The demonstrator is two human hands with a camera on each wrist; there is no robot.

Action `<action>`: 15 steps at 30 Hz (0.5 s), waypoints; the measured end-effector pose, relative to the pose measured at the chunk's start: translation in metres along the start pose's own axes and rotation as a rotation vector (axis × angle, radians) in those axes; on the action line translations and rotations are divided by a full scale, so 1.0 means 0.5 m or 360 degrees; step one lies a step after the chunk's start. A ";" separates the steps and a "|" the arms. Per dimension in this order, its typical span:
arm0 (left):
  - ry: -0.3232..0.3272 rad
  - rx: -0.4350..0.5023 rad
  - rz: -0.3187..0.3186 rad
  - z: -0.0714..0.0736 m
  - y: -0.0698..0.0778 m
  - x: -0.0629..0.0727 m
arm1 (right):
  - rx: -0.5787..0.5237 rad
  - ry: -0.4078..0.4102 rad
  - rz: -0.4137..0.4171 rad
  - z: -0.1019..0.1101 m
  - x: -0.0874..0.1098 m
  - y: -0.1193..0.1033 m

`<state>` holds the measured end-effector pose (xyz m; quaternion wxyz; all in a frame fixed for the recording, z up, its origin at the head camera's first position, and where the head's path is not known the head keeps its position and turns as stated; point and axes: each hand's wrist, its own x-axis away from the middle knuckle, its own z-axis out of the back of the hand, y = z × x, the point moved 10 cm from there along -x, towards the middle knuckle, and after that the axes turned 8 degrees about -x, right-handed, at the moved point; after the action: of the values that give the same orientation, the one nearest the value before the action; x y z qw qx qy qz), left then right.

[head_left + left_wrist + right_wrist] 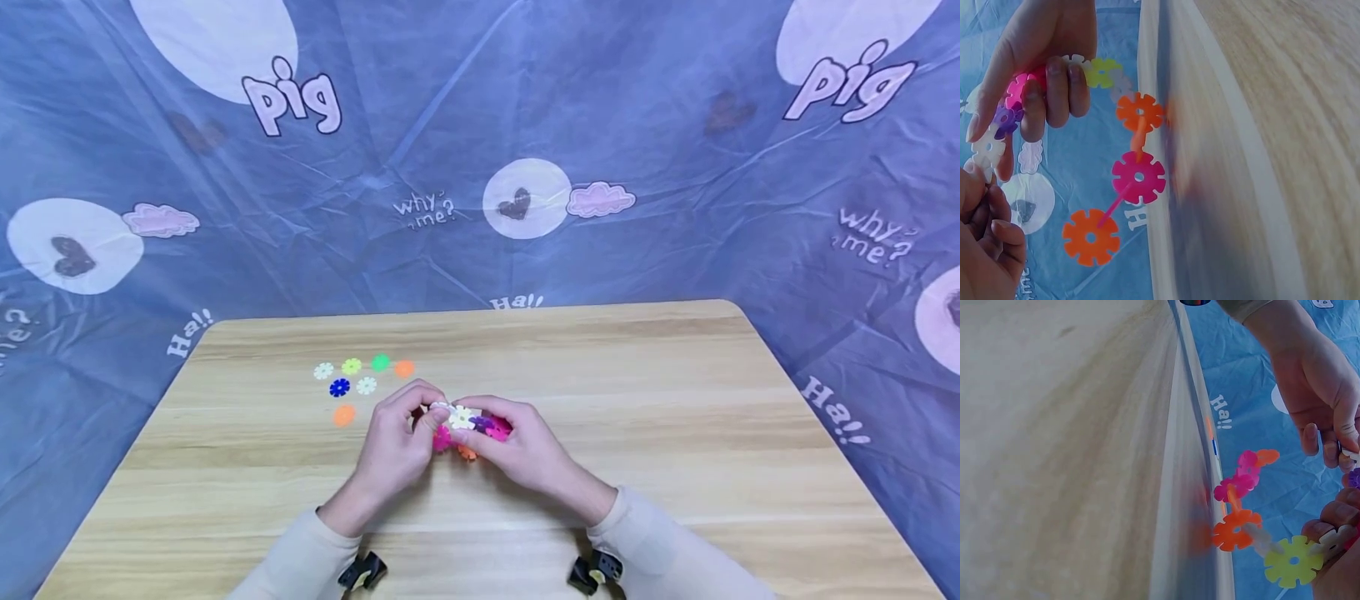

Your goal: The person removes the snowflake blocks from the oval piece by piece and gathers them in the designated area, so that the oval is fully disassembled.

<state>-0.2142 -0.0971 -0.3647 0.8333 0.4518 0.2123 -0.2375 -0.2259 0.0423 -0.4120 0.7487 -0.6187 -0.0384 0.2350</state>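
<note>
Both hands are raised above the table around a chain of notched plastic snowflake discs. My left hand (pixel 397 437) pinches a white disc (pixel 988 147) at one end between thumb and fingers. My right hand (pixel 528 442) grips the chain, its fingers curled round a pink disc (pixel 1017 90) beside a purple disc (pixel 1006 119). Past the right hand hang a yellow disc (pixel 1294 561), a clear one, an orange disc (pixel 1237 529), a magenta disc (pixel 1139 177) and a last orange disc (pixel 1091 237). Fingers hide part of the joint between the hands.
Loose discs lie on the wooden table (pixel 637 375) left of the hands: white (pixel 323 371), yellow (pixel 351 366), green (pixel 381 362), blue (pixel 340 387), and orange (pixel 343 415) among them. A blue printed cloth (pixel 450 125) hangs behind the table.
</note>
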 end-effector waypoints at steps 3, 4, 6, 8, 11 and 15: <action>-0.0012 0.0000 -0.0016 -0.003 0.003 -0.004 | -0.0003 0.0007 0.0011 0.003 -0.001 -0.003; -0.0016 -0.0003 -0.0016 -0.004 0.003 -0.005 | -0.0002 0.0009 0.0011 0.004 0.000 -0.003; -0.0026 -0.0008 -0.0013 -0.006 0.003 -0.006 | 0.0003 0.0005 -0.0003 0.004 0.000 0.000; -0.0031 -0.0016 -0.0007 -0.008 0.002 -0.005 | -0.0003 -0.0002 -0.0012 0.004 0.001 0.001; -0.0032 -0.0027 0.0002 -0.009 0.001 -0.005 | -0.0015 -0.0015 -0.0018 0.002 0.002 0.003; -0.0040 -0.0043 0.0021 -0.010 -0.002 -0.003 | -0.0016 -0.0020 0.0001 0.001 0.002 0.001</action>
<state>-0.2168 -0.0927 -0.3668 0.8434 0.4390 0.2019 -0.2348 -0.2250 0.0432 -0.4127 0.7452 -0.6210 -0.0442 0.2389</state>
